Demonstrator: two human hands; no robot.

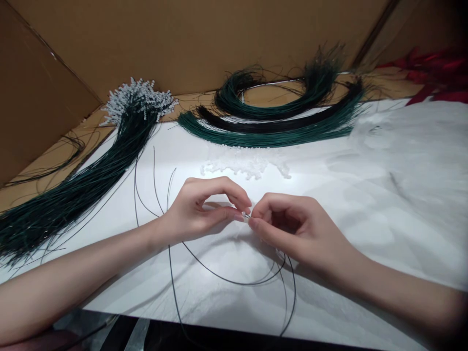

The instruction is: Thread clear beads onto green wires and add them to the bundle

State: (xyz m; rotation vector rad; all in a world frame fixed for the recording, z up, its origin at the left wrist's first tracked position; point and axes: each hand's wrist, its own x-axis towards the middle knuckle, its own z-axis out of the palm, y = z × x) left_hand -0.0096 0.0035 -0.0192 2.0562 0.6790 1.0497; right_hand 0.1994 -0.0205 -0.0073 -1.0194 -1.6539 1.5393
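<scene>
Over the middle of the white sheet, my left hand (208, 207) and my right hand (296, 222) meet at their fingertips. Between them is a small white bead (245, 217) with the end of a thin dark green wire. My left thumb and index finger close around the bead, a slight gap showing at the index tip. The right thumb and index finger pinch the wire right beside it. Long thin dark wires (234, 282) loop below both hands. Just beyond them lies a patch of loose white beads (248, 163).
On the left lies a thick bundle of green wires (106, 170) tipped with white beads (135, 100). Curved bundles of plain green wire (270, 139) rest at the back. Clear plastic (413, 146) covers the right side, with red ribbon-like material (438, 73) behind. Cardboard walls (219, 44) enclose the back.
</scene>
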